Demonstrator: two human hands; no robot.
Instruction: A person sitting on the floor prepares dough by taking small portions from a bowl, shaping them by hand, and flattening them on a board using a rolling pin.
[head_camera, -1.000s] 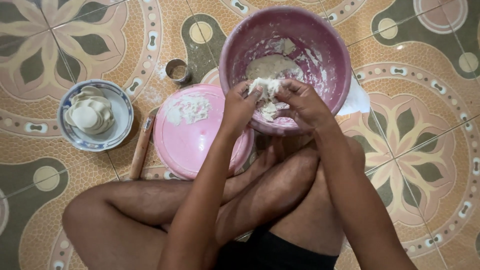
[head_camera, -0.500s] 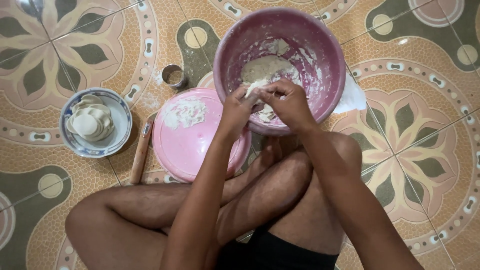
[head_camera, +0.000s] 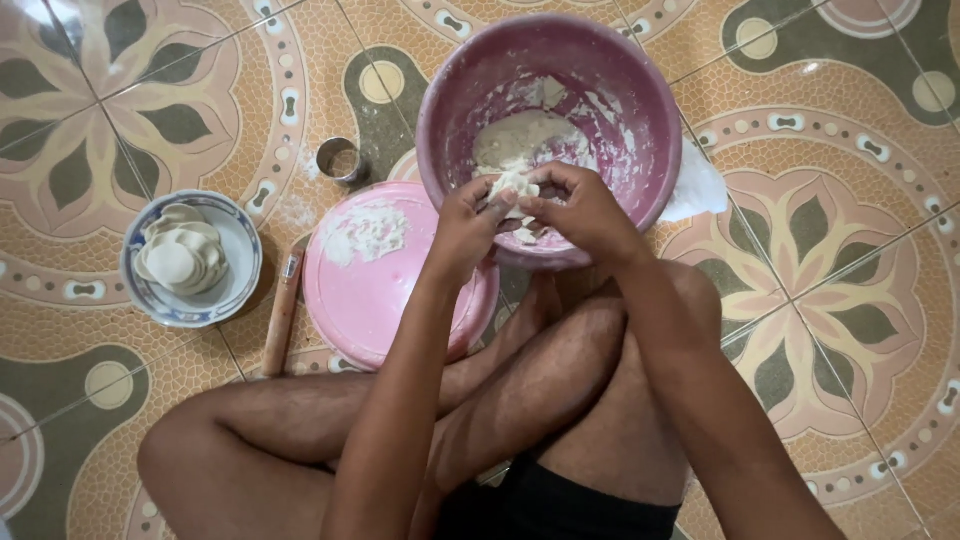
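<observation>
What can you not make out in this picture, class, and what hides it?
- Head view: dough piece, partly covered by left hand and right hand.
- Pink basin: near wall hidden behind both hands.
- Rolling pin: far end tucked under the pink round board.
- White bag: mostly behind the basin.

The lump of dough (head_camera: 514, 186) at upper centre is half buried under the fingertips of the left hand (head_camera: 468, 228) and right hand (head_camera: 580, 212), so its full shape can't be told. The near rim of the pink bowl (head_camera: 640, 110) disappears behind both hands. The white bag (head_camera: 695, 190) is mostly tucked behind the bowl. The rolling pin (head_camera: 281, 312) shows only partly beside the pink board (head_camera: 380, 300). Both forearms run off the bottom edge.
</observation>
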